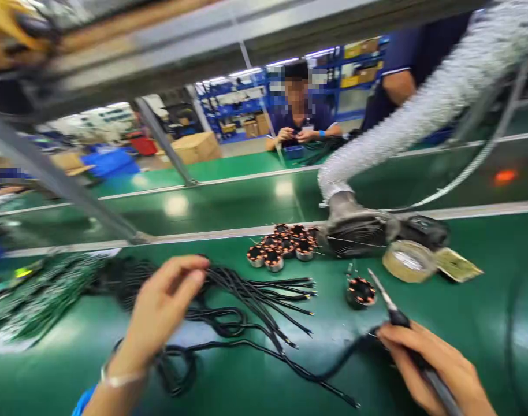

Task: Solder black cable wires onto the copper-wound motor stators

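My right hand grips a soldering iron, its metal tip pointing up and left beside a single copper-wound stator. My left hand is over a bundle of black cables; thumb and forefinger are close together near the cables' upper end, and whether something is between them is too blurred to tell. The cables' stripped ends fan out to the right. Behind them several more stators sit clustered on the green bench.
A black fume fan with a silver duct stands at the back, beside a tape roll and a yellowish pad. Green circuit boards lie at left. Metal struts cross above. People sit and stand across the line.
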A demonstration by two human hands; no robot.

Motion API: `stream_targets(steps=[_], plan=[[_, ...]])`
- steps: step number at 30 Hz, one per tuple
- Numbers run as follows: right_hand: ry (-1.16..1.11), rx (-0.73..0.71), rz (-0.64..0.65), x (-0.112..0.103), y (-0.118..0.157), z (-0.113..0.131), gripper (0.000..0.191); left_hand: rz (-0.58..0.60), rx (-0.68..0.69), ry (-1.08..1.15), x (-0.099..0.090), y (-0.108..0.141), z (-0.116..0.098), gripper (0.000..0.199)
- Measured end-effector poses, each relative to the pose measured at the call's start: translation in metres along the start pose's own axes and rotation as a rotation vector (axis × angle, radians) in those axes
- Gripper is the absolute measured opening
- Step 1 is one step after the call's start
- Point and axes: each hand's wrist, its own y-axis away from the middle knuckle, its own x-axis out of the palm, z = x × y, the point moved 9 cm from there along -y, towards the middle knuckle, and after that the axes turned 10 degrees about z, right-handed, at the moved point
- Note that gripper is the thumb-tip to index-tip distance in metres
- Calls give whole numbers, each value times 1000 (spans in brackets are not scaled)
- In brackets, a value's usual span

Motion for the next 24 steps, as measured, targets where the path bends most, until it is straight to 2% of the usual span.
stream_targets(steps=[3,4,6,8,11,13,15,19,20,21,24], plan=[[52,-39,54,-1,-7,11,26,675,290,148,129,60,-86,28],[51,-57,59,-1,-11,15,26,793,332,183,160,77,-106,33],[41,-80,74,-1,-17,19,26,860,364,225,203,90,-132,37],[29,-96,93,-1,-19,22,26,899,326,298,233,86,-138,30],[32,-116,103,-1,-19,24,29,1025,186,477,258,80,-133,34],[34,-124,108,-1,-19,24,31,1089,132,546,264,81,-134,38],[24,-126,118,0,-19,23,32,1065,192,506,260,81,-141,36],[-10,-136,135,1,-19,24,33,853,475,245,241,77,-163,29],[-7,-135,136,1,-18,24,33,867,469,220,243,78,-162,31],[-1,-134,140,2,-18,24,34,936,397,243,250,79,-156,34],[5,-119,163,5,-16,22,34,1248,-36,530,279,94,-131,43]])
